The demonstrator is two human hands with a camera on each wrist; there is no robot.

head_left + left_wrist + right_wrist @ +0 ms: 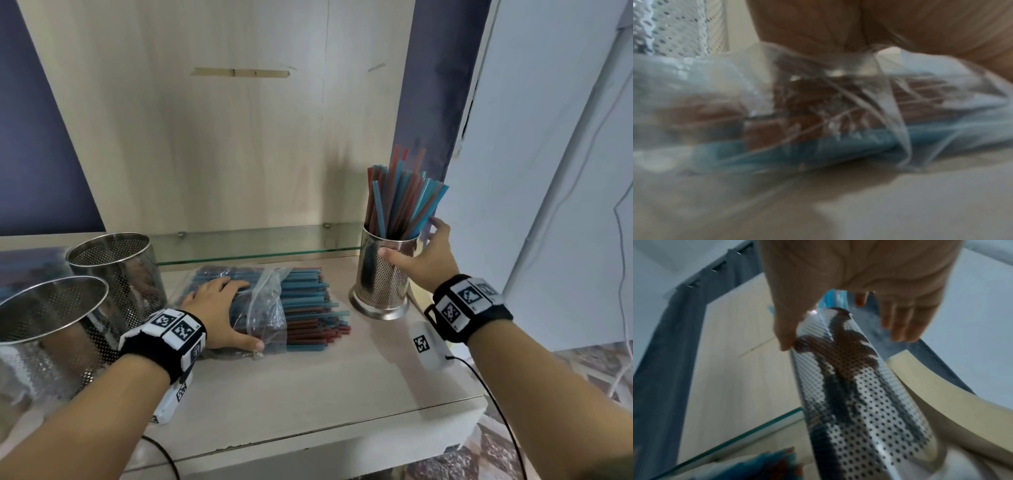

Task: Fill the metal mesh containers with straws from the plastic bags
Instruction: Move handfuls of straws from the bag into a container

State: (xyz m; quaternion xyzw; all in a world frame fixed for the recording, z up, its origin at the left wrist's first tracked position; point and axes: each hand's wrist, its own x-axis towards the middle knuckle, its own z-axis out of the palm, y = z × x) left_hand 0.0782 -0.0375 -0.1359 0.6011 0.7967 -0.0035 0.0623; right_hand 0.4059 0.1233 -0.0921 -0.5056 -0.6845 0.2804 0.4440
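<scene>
A clear plastic bag (267,308) of blue and red straws (308,308) lies in the middle of the table. My left hand (226,315) grips it, fingers over the top and thumb along the near side. The left wrist view shows the crinkled bag (818,113) under my palm, blurred. At the right stands a metal mesh container (383,287) holding several upright straws (397,202). My right hand (414,245) is spread around its top. The thumb touches the mesh container (859,394) wall, and the straight fingers (900,324) stay apart from it.
Two empty mesh containers (113,267) (44,325) stand at the left, close to my left wrist. A glass shelf edge (257,253) runs behind the bag. A wooden panel backs the table. A white tagged device (428,346) with a cable lies near the right front edge.
</scene>
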